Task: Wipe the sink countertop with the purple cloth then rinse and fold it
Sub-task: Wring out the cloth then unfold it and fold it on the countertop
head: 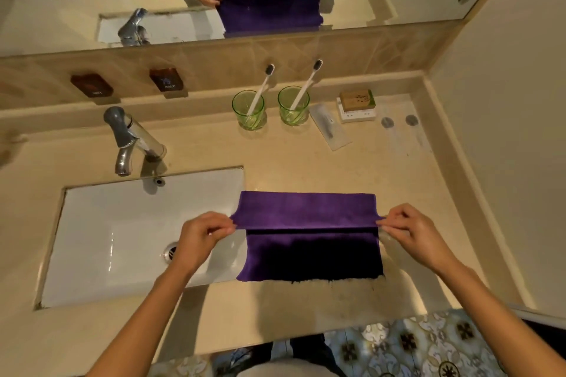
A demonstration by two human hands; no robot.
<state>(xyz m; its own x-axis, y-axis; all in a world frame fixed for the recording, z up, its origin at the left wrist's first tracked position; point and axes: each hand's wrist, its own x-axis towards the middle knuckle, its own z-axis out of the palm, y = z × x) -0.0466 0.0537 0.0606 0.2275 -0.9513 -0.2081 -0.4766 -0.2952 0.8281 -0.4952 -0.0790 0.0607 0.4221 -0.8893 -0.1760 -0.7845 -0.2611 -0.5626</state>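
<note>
folding the purple cloth on the countertop

your left hand (pixel 203 234) pinches one end of a fold in the purple cloth (pixel 306 211), and your right hand (pixel 412 232) pinches the other end, so the raised fold is stretched straight between them. the near part of the cloth lies flat on the countertop (pixel 306 168), just right of the sink (pixel 122 223), its left corner overlapping the basin edge. holding both ends level likely keeps the edges square as the fold is laid over. this looks like the folding step, late in the task. behind stand two green glasses (pixel 248 112), each with one toothbrush (pixel 262 87), kept near the wall out of the way. one tap (pixel 131 139) serves the sink.
</note>
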